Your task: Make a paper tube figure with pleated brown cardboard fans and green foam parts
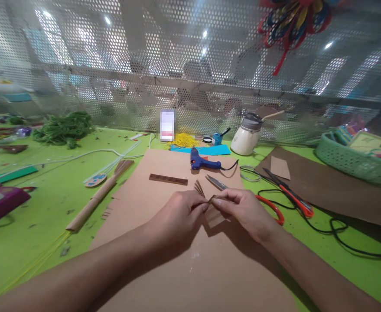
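Note:
My left hand [185, 206] and my right hand [240, 210] meet over the brown paper sheet [190, 260]. Between their fingertips is a small piece of brown paper [214, 216], its upper end cut into thin strips. Both hands pinch it; the fingers partly cover it. Scissors [215, 182] lie under and behind my right hand, blades pointing away to the left, an orange handle showing on the right. Beyond the hands a blue glue gun [205, 162] lies on its side. A bundle of dark brown paper strips [168, 179] lies farther left on the sheet.
To the left lies a rolled brown paper tube [94, 201] with a fringed end. Red-handled scissors [289, 190] and a black cord [320, 230] lie right. A white jug [245, 135], a blue paint pot [216, 138] and a green basket [349, 154] stand behind.

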The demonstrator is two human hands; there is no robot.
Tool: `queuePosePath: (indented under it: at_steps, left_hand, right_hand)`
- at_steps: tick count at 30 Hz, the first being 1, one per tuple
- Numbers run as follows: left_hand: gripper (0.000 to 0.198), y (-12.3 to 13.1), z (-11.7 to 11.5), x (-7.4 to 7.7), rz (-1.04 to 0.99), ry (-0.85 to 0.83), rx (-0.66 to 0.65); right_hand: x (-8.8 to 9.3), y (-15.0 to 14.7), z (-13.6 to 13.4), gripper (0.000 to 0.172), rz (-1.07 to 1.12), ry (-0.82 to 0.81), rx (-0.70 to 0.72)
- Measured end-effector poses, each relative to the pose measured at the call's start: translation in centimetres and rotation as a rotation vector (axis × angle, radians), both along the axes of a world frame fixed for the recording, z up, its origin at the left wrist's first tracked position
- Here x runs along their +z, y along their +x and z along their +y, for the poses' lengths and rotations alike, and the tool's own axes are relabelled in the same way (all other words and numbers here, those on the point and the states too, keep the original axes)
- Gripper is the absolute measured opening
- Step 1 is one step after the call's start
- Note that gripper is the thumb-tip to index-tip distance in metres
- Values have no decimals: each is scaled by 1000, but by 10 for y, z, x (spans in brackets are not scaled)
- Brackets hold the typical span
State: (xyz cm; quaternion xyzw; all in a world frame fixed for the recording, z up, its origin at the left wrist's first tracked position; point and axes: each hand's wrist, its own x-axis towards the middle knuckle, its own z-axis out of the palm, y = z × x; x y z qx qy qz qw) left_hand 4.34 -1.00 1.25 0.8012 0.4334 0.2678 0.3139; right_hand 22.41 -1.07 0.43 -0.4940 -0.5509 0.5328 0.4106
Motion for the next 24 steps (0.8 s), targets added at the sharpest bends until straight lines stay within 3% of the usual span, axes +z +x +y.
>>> queuePosePath:
  at_steps: [5, 18, 24]
  left_hand:
    - [29, -3, 4, -5, -43, -37, 60]
    - [30, -5, 9, 3, -7, -35, -28]
    - [31, 0, 3, 1, -11, -7, -6]
  right_hand:
    - [1, 0, 0, 29, 24, -97, -14]
    - [-7, 3, 2, 26, 32, -75, -57]
    - [-10, 3, 3, 24, 49, -85, -73]
